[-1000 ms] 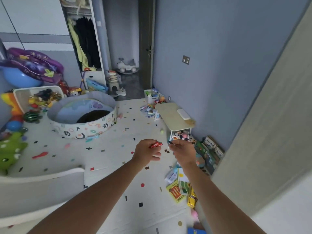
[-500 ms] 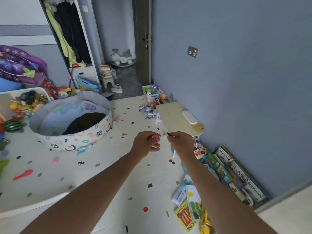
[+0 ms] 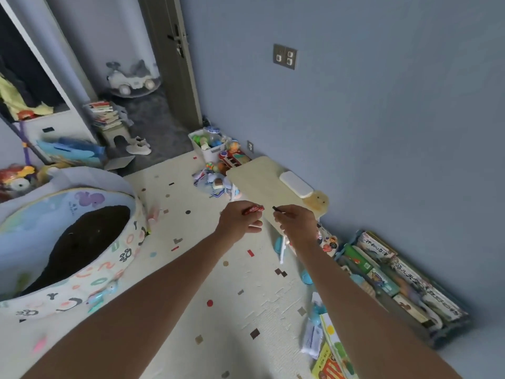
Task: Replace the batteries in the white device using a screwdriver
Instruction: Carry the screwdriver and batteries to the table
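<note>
The white device [image 3: 296, 184], a flat rounded bar, lies on a small pale wooden table [image 3: 257, 181] against the blue wall. My left hand [image 3: 237, 222] is held out in front of the table, shut on red batteries [image 3: 254, 209]. My right hand [image 3: 296, 222] is beside it, pinching a thin dark screwdriver [image 3: 277, 209] whose tip points left toward the batteries. Both hands hover above the near edge of the table, short of the device.
A round fabric play pen [image 3: 68, 242] fills the left. Toys [image 3: 218, 160] and a white bin [image 3: 207, 143] crowd the floor beyond the table. Books [image 3: 396, 280] line the wall at right, more lie on the mat [image 3: 328, 348]. An open doorway [image 3: 136, 91] is behind.
The view has moved forward and tilted down toward the small table, which now sits closer. Both hands keep their hold on the batteries and the screwdriver, held out in front.
</note>
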`<state>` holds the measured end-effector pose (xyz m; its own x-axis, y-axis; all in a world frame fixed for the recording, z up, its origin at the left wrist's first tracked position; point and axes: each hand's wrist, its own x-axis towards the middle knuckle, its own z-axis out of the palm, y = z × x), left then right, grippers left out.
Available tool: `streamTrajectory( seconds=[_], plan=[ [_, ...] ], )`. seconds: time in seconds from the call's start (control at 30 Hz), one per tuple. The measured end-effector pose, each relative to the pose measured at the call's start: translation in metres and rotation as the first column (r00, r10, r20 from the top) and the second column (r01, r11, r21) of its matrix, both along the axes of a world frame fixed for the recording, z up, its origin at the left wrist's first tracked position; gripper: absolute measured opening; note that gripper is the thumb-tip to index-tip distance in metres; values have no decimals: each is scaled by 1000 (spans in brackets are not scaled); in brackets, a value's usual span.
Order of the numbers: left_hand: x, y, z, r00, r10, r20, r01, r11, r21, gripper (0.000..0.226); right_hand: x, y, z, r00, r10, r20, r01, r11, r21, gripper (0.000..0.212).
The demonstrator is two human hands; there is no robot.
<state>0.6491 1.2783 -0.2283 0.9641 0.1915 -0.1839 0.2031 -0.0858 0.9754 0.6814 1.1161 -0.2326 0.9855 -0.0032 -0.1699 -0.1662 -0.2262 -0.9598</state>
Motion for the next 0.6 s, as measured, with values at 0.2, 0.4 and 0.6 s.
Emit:
streamTrajectory(
  seconds=[0.2,0.4,0.6],
  plan=[
    [126,33,-40,993,-115,-37,116,992,41,11,108,34,-40,995,-97,-18,97,994,45,21],
    [244,54,-79,976,-195,-95,200,979,48,12,208,54,-73,979,-185,-84,190,980,53,16],
    [344,71,-100,948,-279,-153,279,960,-19,14,295,70,-95,956,-254,-145,257,967,0,12]
  ],
)
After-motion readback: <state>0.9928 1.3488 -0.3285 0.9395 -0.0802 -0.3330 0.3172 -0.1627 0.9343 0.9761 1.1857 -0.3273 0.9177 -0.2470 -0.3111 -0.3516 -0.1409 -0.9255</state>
